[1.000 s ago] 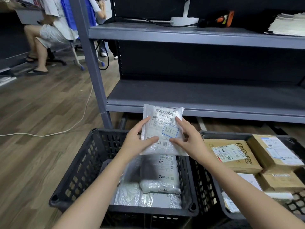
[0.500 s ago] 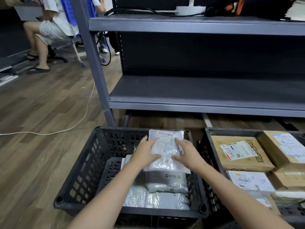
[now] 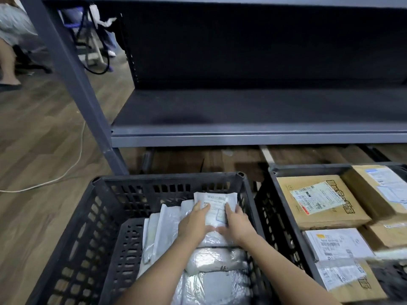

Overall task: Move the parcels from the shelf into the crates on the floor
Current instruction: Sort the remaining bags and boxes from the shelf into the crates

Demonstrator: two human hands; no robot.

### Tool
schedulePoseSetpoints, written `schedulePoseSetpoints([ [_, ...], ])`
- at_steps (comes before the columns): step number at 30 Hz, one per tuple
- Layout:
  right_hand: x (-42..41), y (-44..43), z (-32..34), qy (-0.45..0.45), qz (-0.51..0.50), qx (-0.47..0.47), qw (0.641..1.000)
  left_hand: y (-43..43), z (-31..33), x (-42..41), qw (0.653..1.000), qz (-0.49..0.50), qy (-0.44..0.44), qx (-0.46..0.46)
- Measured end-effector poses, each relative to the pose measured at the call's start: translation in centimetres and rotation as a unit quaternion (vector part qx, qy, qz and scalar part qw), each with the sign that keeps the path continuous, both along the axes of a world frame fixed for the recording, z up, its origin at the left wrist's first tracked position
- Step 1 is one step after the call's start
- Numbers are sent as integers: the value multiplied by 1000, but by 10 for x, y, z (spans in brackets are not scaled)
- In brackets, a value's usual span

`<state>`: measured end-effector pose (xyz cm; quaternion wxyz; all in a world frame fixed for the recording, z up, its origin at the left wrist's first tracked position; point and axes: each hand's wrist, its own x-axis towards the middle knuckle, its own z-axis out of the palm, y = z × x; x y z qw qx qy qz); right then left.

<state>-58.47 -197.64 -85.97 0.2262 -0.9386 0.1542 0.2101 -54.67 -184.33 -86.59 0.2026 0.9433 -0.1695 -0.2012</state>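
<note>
1. Setting: wood-plank floor [image 3: 39,150] in front of a grey metal shelf unit [image 3: 253,137] that fills the upper half of the frame; its lower deck shows no parcels.
2. Grip: the left hand [image 3: 193,223] and right hand [image 3: 236,225] lie at centre frame, fingers extended and pressed flat on either side of a clear plastic parcel [image 3: 217,208]. The palms bear on its near end. Neither hand is curled round it; whether the thumbs pinch its edge cannot be told.
3. Task object: the parcel, with a white barcode label facing up, sits inside the left crate [image 3: 72,238], towards the far right corner, resting on other bagged parcels.
4. Crate contents: a grey bag [image 3: 218,259] lies just below the hands, with a silvery bag [image 3: 211,289] nearer the lower edge. White mailers [image 3: 163,230] stand tilted to the left of the left hand.
5. Neighbouring crate: the right crate [image 3: 284,172], touching or just beside the first, occupies the lower right. It holds cardboard boxes [image 3: 319,201] and a white labelled packet [image 3: 337,243].
6. Periphery: a pale cable [image 3: 66,172] runs across the floor at left. The leg of a seated person [image 3: 8,60] shows at the upper left.
</note>
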Motion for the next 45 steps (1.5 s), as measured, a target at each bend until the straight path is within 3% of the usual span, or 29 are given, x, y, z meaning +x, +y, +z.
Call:
schedulePoseSetpoints([
  [8, 16, -3, -14, 24, 114, -59, 991, -3, -12, 16, 988, -93, -63, 109],
  [13, 24, -11, -11, 64, 161, -84, 981, 5, -16, 26, 979, -182, 0, 90],
  [22, 34, -5, -44, 99, 129, -142, 976, -8, -50, 30, 973, -200, 22, 115],
  [30, 27, -3, -45, 79, 113, -128, 982, -5, -49, 31, 973, -207, 30, 96],
  [37, -5, 10, -29, 30, 113, -160, 980, 11, -27, 18, 957, -266, -52, 107],
  [45, -8, 4, -48, 27, 117, -103, 987, 15, -49, 0, 958, -256, -34, 121],
])
